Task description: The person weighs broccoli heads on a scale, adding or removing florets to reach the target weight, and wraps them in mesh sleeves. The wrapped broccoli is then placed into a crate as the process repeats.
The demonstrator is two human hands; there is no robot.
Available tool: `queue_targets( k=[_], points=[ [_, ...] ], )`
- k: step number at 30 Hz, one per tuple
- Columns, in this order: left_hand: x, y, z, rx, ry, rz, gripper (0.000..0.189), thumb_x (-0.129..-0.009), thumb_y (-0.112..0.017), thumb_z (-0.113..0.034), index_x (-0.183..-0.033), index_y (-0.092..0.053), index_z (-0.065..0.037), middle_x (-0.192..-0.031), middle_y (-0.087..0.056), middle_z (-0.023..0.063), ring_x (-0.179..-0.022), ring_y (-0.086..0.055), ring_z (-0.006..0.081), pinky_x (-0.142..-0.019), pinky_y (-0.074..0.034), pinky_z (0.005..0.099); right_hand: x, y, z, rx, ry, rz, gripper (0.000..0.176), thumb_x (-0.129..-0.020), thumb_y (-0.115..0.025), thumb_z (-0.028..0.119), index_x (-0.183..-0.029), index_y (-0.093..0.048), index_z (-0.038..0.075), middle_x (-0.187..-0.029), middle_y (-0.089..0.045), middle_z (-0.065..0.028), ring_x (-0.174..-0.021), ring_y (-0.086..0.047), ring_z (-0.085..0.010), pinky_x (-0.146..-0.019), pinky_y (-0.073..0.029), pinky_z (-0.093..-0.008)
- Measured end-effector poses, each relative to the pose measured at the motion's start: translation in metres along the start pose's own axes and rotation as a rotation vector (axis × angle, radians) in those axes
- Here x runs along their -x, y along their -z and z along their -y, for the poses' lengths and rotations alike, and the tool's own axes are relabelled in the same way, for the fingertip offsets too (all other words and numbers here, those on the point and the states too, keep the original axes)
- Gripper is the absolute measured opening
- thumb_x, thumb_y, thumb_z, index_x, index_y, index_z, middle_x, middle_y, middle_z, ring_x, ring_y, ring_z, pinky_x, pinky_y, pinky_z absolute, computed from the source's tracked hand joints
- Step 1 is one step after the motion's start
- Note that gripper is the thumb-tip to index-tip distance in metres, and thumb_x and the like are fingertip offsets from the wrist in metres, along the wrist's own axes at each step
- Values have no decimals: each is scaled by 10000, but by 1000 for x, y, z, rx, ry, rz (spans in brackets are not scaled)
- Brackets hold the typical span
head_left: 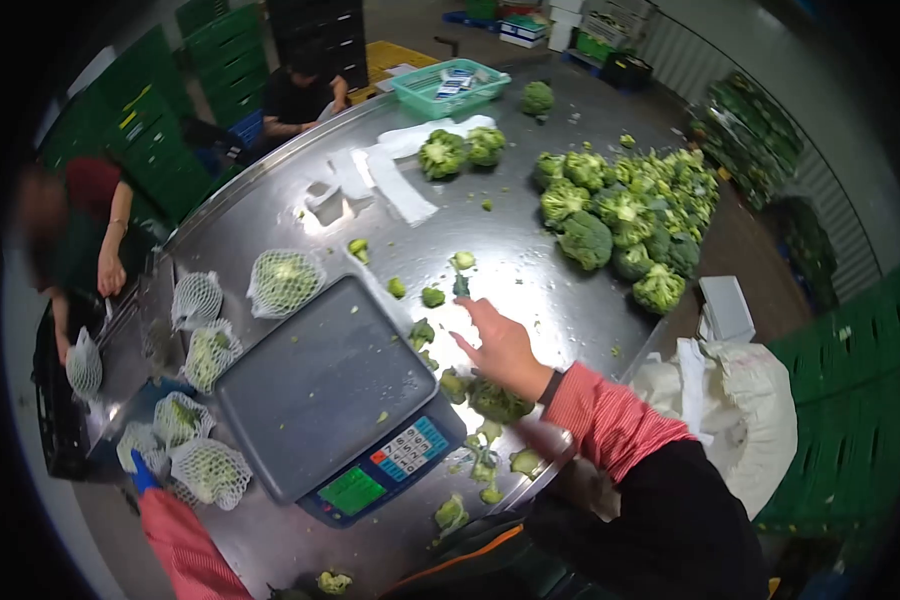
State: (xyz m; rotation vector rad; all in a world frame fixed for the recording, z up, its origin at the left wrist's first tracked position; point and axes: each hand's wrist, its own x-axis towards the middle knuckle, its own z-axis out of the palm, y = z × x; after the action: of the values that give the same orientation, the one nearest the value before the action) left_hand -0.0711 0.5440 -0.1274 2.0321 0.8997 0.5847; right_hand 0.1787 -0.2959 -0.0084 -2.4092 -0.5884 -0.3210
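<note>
The right hand (pixel 500 348) is hovering palm down over the bright middle of the steel counter (pixel 560 320), its fingers spread away from the thumb and holding nothing that shows. Small broccoli florets (pixel 433 297) are lying just beyond and beside its fingertips, while a loose broccoli head (pixel 497 400) is sitting under the wrist, close to the counter's near edge. The left hand (pixel 143 474), covered in blue, is resting among the netted broccoli heads (pixel 210 472) toward the counter's left edge; I cannot tell whether its fingers are clamped on one or lying apart.

Between the two hands, a digital scale (pixel 305 390) is standing with its display glowing green and crumbs dotting its grey platform. More netted heads are lying along its left side. A large heap of bare broccoli (pixel 620 215) is filling the counter's right edge, and two more heads (pixel 460 152) are sitting beside white foam netting (pixel 400 185) near the far edge, where a turquoise basket (pixel 450 105) is standing. At the left edge, a co-worker (pixel 110 272) is handling another netted head (pixel 85 368).
</note>
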Motion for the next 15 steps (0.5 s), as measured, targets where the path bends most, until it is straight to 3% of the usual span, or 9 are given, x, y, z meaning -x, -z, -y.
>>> queue_targets(
  k=[1,2,4,6,8,10,11,15],
  points=[
    [5,-7,-5,-28,41,-141,848,-827,-564,-600,-1349,-403,48,-1338,-479,181,-1184,-493,268,-998,-385,353,-1,16,-29,265,-114,79,492,-834,-630,330,-1235,-452,109,-970,-548,-158,-749,-605,-316,-612,-505,-397],
    [11,-13,-10,-49,85,-282,808,-845,-574,-564,-1337,-416,57,-1327,-489,183,-1175,-500,259,-989,-393,345,-3,33,-57,460,-137,16,563,-778,-706,341,-1244,-467,136,-913,-538,-127,-712,-597,-292,-576,-488,-373],
    [49,-15,-42,-461,195,-516,734,-859,-597,-477,-1351,-407,34,-1337,-479,182,-1200,-483,263,-995,-386,355,-11,70,-112,727,-194,33,700,-729,-739,392,-1278,-426,92,-894,-533,-155,-714,-603,-280,-570,-493,-353],
    [103,-36,-96,-548,150,-642,672,-872,-619,-389,-1366,-399,11,-1347,-469,181,-1225,-466,267,-1000,-379,365,-22,95,-157,830,-248,-23,824,-661,-780,445,-1302,-406,88,-893,-529,-189,-708,-606,-271,-542,-505,-347],
    [161,-76,-163,-349,-107,-580,606,-886,-621,-285,-1376,-394,-10,-1341,-473,171,-1229,-464,261,-999,-378,368,-35,101,-191,894,-340,-45,865,-630,-798,445,-1309,-398,88,-914,-517,-212,-690,-605,-280,-525,-509,-345],
    [211,-120,-210,-136,-387,-442,543,-899,-602,-165,-1381,-392,-30,-1318,-491,154,-1211,-477,247,-992,-384,364,-47,92,-220,862,-534,16,855,-671,-779,437,-1345,-359,119,-955,-498,-220,-739,-594,-305,-587,-515,-361],
    [232,-139,-227,-57,-388,-330,514,-908,-572,-117,-1381,-391,-31,-1300,-500,142,-1184,-492,234,-983,-390,351,-50,87,-232,843,-627,51,851,-691,-769,433,-1363,-340,134,-976,-489,-224,-763,-588,-317,-618,-518,-369],
    [319,-193,-304,104,-342,104,449,-932,-489,-6,-1370,-393,-31,-1216,-538,99,-1095,-529,187,-964,-399,306,-40,84,-247,654,-544,-130,757,-753,-702,371,-1371,-331,143,-1058,-474,-281,-826,-571,-421,-753,-512,-429]
  ],
)
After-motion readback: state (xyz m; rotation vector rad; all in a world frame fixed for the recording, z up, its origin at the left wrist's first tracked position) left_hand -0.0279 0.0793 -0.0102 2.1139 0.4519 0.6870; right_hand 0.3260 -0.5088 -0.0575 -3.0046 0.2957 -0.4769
